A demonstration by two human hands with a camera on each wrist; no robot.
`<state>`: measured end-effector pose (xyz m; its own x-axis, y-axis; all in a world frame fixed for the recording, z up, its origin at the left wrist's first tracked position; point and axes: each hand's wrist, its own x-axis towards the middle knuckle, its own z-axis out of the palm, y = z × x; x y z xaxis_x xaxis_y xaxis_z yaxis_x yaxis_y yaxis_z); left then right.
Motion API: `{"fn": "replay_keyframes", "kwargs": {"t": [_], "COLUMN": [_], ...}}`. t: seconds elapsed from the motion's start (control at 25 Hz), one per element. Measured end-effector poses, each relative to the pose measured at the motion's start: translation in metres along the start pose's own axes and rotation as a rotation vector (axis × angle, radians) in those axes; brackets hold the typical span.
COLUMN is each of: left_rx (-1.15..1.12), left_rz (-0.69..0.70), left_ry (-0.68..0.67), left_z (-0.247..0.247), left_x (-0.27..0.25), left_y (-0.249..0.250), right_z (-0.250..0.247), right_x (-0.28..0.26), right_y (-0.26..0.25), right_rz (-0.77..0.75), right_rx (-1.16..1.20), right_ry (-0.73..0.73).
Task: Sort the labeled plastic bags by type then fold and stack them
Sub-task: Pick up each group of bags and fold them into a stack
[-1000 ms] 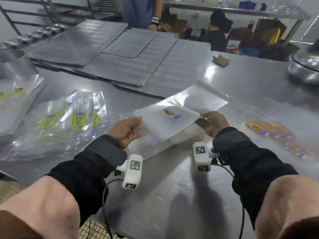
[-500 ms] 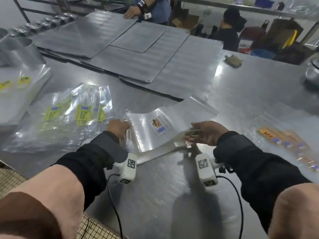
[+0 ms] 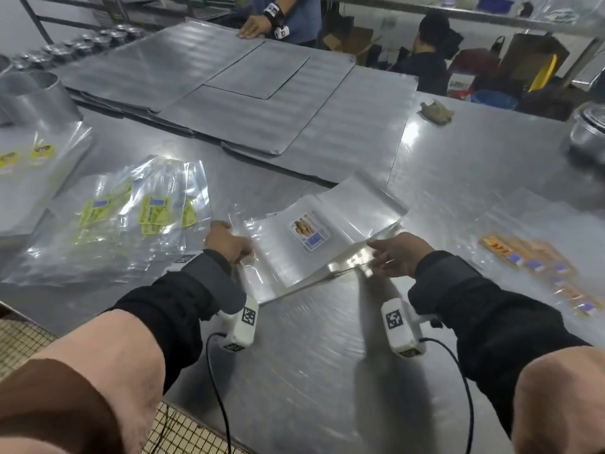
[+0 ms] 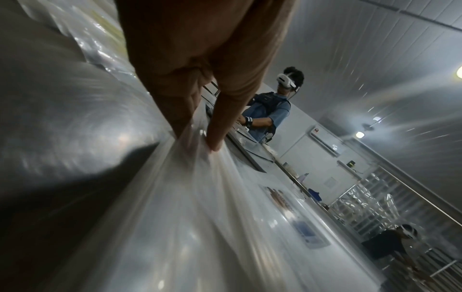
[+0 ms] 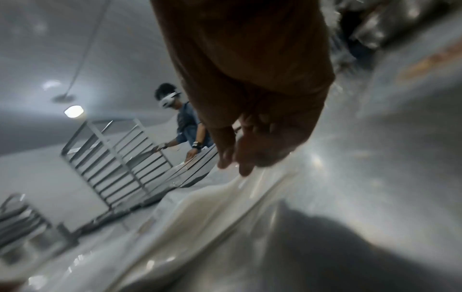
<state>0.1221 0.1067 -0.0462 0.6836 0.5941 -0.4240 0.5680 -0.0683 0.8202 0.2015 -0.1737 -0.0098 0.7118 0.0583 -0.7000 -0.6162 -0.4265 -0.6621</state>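
Pinching a clear bag (image 3: 294,253) w/ a brown label at frame centre, left hand (image 3: 226,240) grips its left edge. Right hand (image 3: 397,253) rests on the right edge, fingers loosely extended. Yellow-label bags (image 3: 131,221) sit left; orange-label bags (image 3: 537,260) right, all on the steel table (image 3: 311,371).

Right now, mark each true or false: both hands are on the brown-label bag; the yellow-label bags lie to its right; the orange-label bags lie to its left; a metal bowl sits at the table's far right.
1. Both hands are on the brown-label bag: true, left hand and right hand.
2. False: the yellow-label bags lie to its left.
3. False: the orange-label bags lie to its right.
4. Metal bowl at the table's far right: true.
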Motion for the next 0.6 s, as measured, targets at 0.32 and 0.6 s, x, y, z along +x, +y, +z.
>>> {"fn": "replay_keyframes", "kwargs": {"t": [0.32,0.6], "left_rx": [0.232,0.254], "left_rz": [-0.043,-0.136], "left_ry": [0.003,-0.031], "left_z": [-0.006,0.001], "left_x": [0.009,0.005], "left_y": [-0.004,0.002], "right_z": [-0.035,-0.035], "right_x": [0.042,0.098], "right_y": [-0.049,-0.063], "right_rz": [-0.532,-0.364], "right_rx": [-0.611,-0.797], "right_ry": [0.422,0.404]}}
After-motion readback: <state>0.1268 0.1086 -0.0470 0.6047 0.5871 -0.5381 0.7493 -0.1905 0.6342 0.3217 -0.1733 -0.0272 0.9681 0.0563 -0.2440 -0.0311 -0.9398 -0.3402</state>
